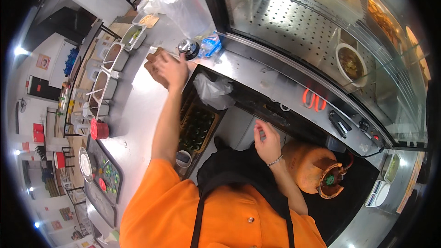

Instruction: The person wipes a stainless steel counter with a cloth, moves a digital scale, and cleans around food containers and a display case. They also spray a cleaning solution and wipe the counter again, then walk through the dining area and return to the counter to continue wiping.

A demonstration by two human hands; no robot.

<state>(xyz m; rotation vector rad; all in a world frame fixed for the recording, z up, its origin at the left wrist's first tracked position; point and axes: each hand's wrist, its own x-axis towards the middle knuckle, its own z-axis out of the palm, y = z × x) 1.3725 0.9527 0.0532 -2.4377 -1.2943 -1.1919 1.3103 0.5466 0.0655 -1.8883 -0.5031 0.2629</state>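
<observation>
My left hand (172, 72), blurred, reaches over the steel counter on top of a crumpled brown cloth or paper (153, 65). Its fingers lie over the brown piece; whether they grip it cannot be told. Just beyond the fingertips stands a shiny metal call bell (188, 49), beside a blue printed plastic packet (210, 44). My right hand (268, 141), with a chain bracelet on its wrist, hangs in front of the black apron. Its fingers are loosely curled and apart, with nothing seen in them. An orange gas cylinder (306, 165) stands right of it.
Metal food pans (113, 57), a red-lidded tub (99, 129) and dark trays (113, 168) line the left counter. A glass display case (293, 17) rises ahead. Below it lie red-handled scissors (313, 100) and a power strip (372, 134). A white plastic bag (213, 91) rests in the dark opening.
</observation>
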